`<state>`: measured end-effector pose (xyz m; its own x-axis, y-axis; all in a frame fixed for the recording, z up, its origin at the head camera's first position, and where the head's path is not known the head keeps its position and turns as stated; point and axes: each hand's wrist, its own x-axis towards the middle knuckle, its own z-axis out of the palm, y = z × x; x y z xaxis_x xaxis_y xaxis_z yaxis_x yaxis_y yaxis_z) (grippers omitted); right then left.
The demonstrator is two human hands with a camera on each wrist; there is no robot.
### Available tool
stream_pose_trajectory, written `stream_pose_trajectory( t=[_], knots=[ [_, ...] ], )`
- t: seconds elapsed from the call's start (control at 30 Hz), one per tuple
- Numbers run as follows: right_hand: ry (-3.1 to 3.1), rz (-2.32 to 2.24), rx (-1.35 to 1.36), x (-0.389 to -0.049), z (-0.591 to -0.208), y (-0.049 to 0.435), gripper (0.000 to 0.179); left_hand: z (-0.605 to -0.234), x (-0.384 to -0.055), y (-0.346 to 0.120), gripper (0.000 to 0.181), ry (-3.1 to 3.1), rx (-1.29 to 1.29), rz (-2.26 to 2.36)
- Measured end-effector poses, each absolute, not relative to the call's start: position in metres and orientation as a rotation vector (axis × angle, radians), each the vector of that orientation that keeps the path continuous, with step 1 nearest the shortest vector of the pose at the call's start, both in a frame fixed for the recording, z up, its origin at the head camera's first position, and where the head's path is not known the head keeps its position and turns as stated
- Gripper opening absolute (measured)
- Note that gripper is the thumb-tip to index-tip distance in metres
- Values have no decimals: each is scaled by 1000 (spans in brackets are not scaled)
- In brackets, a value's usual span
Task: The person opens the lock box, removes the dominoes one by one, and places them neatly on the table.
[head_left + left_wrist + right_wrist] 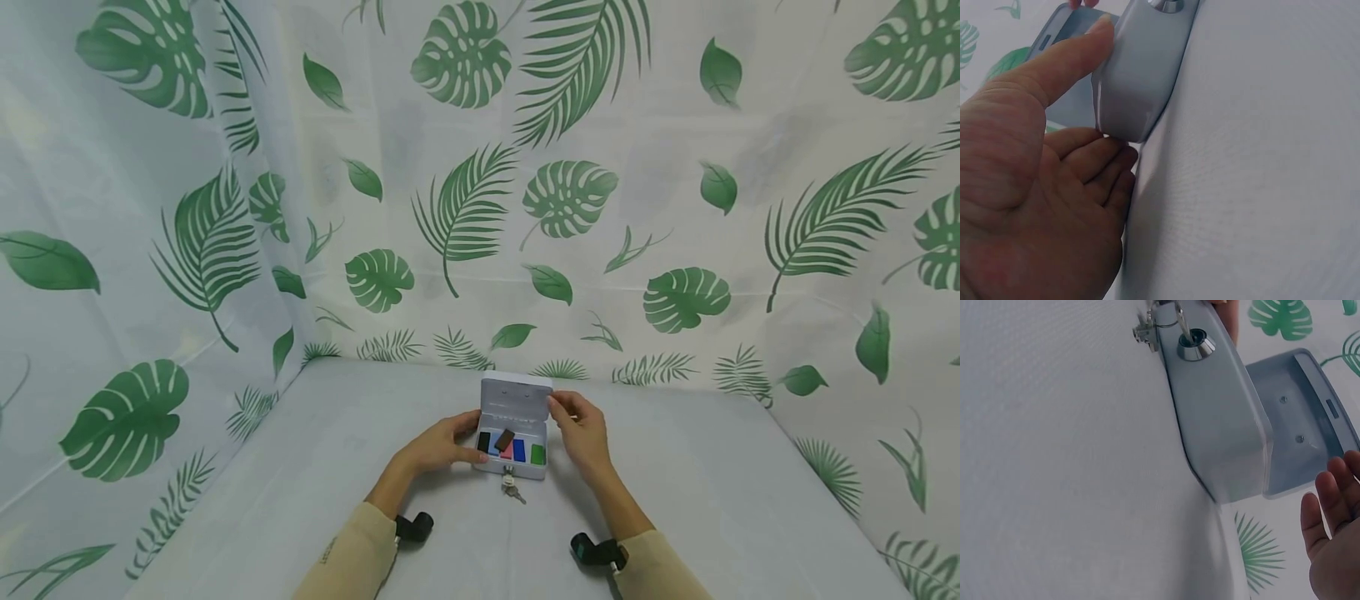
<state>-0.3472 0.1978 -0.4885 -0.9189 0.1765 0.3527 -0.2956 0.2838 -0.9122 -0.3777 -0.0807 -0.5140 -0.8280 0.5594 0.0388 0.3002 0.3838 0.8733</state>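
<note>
A small pale grey cash box (512,469) stands on the white-covered table with its lid (516,395) raised. Inside lie several coloured blocks; a brown block (505,440) rests tilted over the others, and a green block (537,454) is at the right end. My left hand (437,444) grips the box's left side, thumb over the front rim and fingers against the end wall. At the lid's right edge, my right hand (583,427) pinches the edge between thumb and forefinger, its other fingers (1333,501) loosely bent. A key (1182,319) sits in the front lock (1196,345).
More keys (513,492) hang from the lock on a ring, in front of the box. A leaf-patterned curtain (480,333) rises behind the table (360,408) and along its sides. Black wrist cameras (416,527) sit at both sleeves.
</note>
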Motion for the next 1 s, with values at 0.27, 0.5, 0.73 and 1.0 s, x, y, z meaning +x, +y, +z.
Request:
stream_pose_trajectory(
  t=[0.27,0.5,0.73,1.0],
  knots=[
    [-2192,1666,169,-348,-484,194,27,-512,-377,-81,90,2384,770,1444],
    [-2196,1575,339,-345,-484,188,27,-512,-377,-81,88,2395,755,1438],
    [-2242,1481,416,-342,-485,182,29,-514,-376,-80,88,2391,741,1436],
    [-2306,1472,446,-339,-488,176,31,-513,-374,-80,89,2387,740,1446]
  ],
)
